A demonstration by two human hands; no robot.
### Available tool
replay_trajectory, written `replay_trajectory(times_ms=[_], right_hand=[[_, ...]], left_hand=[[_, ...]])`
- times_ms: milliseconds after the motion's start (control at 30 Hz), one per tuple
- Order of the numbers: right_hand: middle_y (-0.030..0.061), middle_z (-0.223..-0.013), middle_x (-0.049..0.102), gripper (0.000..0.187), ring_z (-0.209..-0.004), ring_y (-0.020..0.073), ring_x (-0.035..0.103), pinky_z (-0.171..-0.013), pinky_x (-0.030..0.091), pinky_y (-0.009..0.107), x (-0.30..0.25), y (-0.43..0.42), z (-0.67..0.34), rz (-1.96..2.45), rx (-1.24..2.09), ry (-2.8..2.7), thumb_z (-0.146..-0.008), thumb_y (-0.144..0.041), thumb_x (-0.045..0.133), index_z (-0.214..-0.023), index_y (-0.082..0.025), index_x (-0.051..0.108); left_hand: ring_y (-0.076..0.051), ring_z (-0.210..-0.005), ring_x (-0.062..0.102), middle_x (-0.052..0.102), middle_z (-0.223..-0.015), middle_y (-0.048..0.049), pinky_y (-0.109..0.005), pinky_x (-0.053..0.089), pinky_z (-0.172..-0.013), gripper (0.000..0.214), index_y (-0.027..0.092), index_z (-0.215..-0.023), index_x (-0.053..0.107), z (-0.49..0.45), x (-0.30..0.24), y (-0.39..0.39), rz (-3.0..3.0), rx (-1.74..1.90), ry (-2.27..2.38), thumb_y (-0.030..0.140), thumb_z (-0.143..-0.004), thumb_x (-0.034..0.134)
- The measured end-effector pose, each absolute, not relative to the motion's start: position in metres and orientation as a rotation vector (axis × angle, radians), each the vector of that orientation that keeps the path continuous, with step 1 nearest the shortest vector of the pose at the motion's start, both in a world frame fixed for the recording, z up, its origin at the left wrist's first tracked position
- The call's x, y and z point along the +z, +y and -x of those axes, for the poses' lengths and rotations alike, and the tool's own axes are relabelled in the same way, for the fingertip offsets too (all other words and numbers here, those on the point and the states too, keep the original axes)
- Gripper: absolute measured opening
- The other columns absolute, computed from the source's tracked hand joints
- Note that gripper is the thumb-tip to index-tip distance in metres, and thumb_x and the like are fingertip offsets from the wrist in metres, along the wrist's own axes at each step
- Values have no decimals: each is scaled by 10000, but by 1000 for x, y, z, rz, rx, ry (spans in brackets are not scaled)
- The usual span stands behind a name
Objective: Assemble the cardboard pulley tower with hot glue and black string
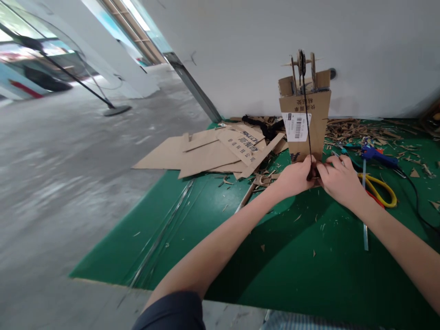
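Box [316, 126] upright on grn table [323, 275], 12 o'clock of hands. L hand [298, 176] & R hand [338, 178]: fingertips tog. at cord's [306, 110] low end; can't tell which pinches. Glue gun [380, 157] approx. 2–3 o'clock.

The green counter [261, 279] bears an upright box [319, 133], cardboard sheets [202, 158], brown scraps [355, 132], a blue glue gun [380, 157], yellow-handled scissors [393, 196] and a clear stick [365, 236].

Head camera: looking forward and down, over the green table [343, 284] from its near side.
White wall [240, 59]: standing ahead, beyond the table.
Left hand [298, 176], right hand [338, 179]: showing right of centre, nearer than the wall.
Grey floor [85, 183]: stretching away at left.
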State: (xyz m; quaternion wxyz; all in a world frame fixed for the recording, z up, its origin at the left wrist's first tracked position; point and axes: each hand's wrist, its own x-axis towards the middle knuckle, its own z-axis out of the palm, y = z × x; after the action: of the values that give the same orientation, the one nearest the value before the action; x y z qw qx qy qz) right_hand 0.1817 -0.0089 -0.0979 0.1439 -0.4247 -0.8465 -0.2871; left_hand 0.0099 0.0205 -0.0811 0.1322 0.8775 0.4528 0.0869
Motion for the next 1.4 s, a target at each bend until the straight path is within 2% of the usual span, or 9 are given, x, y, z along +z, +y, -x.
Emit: replay_trajectory(times_ms=[133,267,367,600,800,933,1100,1300,1400], right_hand=[[107,-877,678,243,-976,275,473,-904,251,417,-94,-14,-183,1219,-826,-2430,-921,-146,473,-1094,-98,636],[88,-840,655,155,-835,251,482,-768,259,390,-93,-27,-183,1283,-863,-2383,-914,-180,496,-869,-156,643],[62,-706,616,223,-732,221,484,-689,232,369,-101,-38,-182,1326,-763,-2375,-927,-220,495,-750,-171,623],[41,-727,693,235,-730,197,576,-693,263,345,-127,-43,-171,1443,-429,-2297,-936,-214,499,-790,-173,680],[71,-690,691,288,-713,201,591,-668,261,338,-126,-39,-164,1554,-462,-2234,-946,-237,478,-754,-166,680],[75,-681,689,276,-710,199,599,-656,251,340,-128,-39,-165,1557,-513,-2247,-933,-181,471,-753,-151,678],[74,-676,685,277,-668,194,616,-650,268,332,-128,-39,-166,1592,-492,-2268,-929,-175,440,-753,-156,653],[73,-679,691,222,-577,219,612,-547,212,306,-115,-46,-155,1921,-133,-2239,-895,-301,443,-921,-181,627],[71,-701,685,197,-589,222,607,-532,207,300,-109,-49,-152,2009,118,-2186,-881,-306,439,-913,-200,602]], left_hand=[[-271,-880,676,683,-981,-131,-321,468,-656,535,100,-1212,394,-9,-82,21,-2542,280,1271,368,-822,644],[-228,-851,673,693,-942,-83,-295,461,-659,415,137,-1142,430,-8,-83,22,-2517,326,1188,271,-809,638],[-205,-848,673,704,-959,-64,-292,472,-681,393,150,-1132,441,-8,-83,23,-2464,353,1148,225,-798,634],[-204,-865,682,706,-1005,-88,-305,499,-725,425,138,-1162,467,-8,-81,25,-2435,300,1147,149,-763,612],[-202,-888,688,717,-1010,-81,-303,507,-751,434,146,-1188,468,-7,-77,25,-2432,245,1100,127,-773,595],[-201,-936,688,713,-1074,-93,-295,510,-783,451,140,-1218,467,-6,-77,25,-2437,255,1038,125,-785,591],[-197,-907,690,721,-1029,-78,-286,513,-750,349,151,-1174,505,-5,-82,27,-2402,275,1024,141,-828,549],[-195,-903,685,718,-1037,-79,-292,507,-769,302,152,-1124,534,-5,-85,28,-2406,296,1050,117,-824,525],[-192,-897,678,716,-1000,-74,-287,506,-762,254,159,-1100,562,-6,-85,28,-2424,294,1077,137,-856,498]])
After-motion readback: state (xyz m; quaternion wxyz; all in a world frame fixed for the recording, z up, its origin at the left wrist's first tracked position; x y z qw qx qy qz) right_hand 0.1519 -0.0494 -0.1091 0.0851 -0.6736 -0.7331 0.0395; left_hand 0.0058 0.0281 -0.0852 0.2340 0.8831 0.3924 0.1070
